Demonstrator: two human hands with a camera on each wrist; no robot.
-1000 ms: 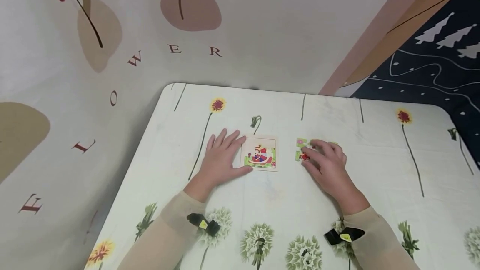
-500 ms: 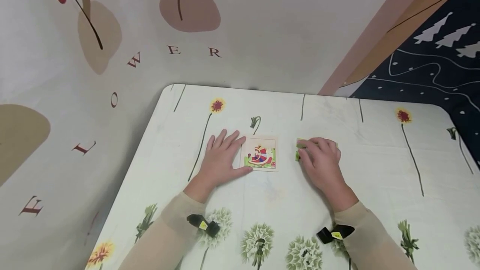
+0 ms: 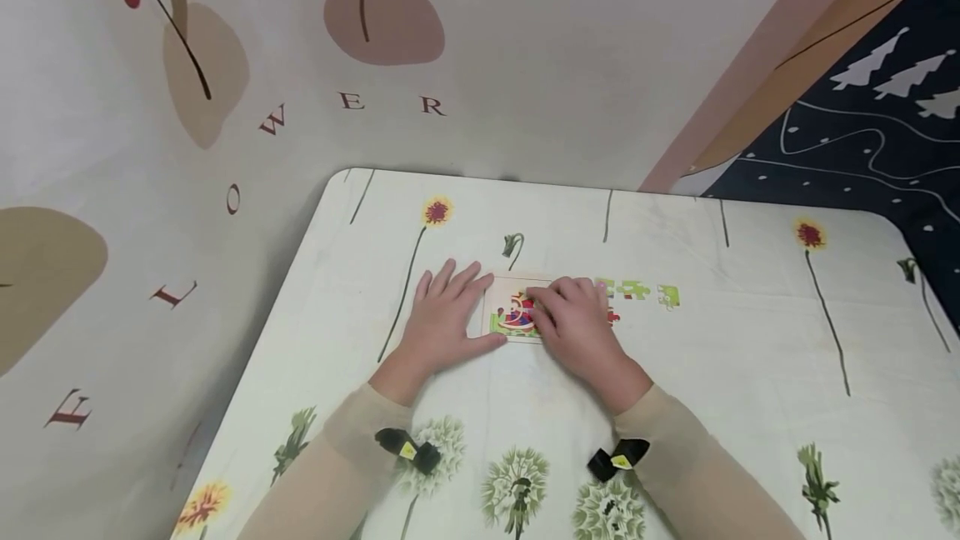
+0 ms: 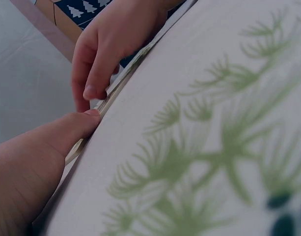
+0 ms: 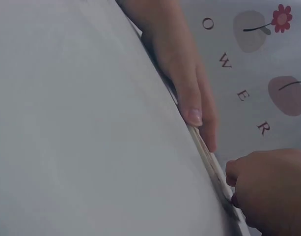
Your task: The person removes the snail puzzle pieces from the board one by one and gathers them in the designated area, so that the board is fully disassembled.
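The square, pale-bordered puzzle board [image 3: 513, 282] lies flat, partly filled, with loose green puzzle pieces [image 3: 634, 290] near its 3 o'clock side.

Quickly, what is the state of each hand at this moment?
Left hand: open, touching the board.
Right hand: curled over the board; whether it holds anything cannot be told.

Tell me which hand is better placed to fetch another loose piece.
Probably the right hand: the loose pieces lie close to it, right of the board. The left hand rests with spread fingers at the board's left side, farther off.
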